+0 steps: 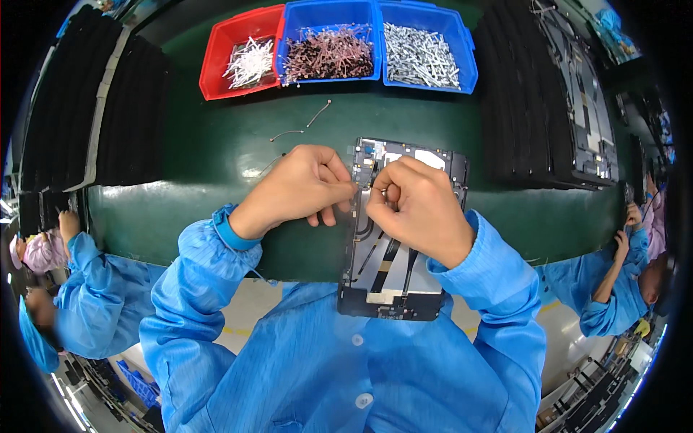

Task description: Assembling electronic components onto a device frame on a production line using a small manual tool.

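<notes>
Head view had both hands meeting over the top part of a dark metal frame (393,270), which lay flat on the green surface (209,155) with its near end hanging over the edge toward the person. Left hand (299,189) was curled nearly shut, fingertips pinched on something thin at the frame's upper left corner. Right hand (419,206) was also curled tight, thumb and forefinger pressed together right beside the left ones. Looked like a fine cable between them, but it was too small to say for sure.

For a fiddly bit like this, I'd say keep the heels of both hands braced on the frame so it can't slide, and feed the thin piece along gently, no yanking.

Up top sat a red bin (242,54) of white bits and two blue bins (375,43), and a couple of loose thin wires (317,114) lay on the surface.
</notes>
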A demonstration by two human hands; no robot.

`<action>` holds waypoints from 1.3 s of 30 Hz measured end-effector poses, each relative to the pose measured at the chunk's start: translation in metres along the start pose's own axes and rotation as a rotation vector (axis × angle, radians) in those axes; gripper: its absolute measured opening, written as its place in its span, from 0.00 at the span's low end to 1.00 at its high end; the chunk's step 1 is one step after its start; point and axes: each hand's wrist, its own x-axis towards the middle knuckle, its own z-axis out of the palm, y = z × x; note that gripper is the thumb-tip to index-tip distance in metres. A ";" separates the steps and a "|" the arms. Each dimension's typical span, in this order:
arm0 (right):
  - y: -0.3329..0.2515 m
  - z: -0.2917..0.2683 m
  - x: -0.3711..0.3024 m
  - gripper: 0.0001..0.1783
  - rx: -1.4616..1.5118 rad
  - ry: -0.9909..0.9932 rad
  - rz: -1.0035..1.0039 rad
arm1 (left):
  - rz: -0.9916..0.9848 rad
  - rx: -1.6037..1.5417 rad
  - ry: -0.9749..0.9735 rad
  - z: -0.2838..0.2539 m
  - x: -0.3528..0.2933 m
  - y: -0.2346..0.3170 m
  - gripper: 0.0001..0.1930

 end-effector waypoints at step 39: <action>-0.021 -0.051 0.033 0.05 0.342 -0.189 0.158 | 0.745 -0.101 0.404 0.015 -0.012 -0.019 0.05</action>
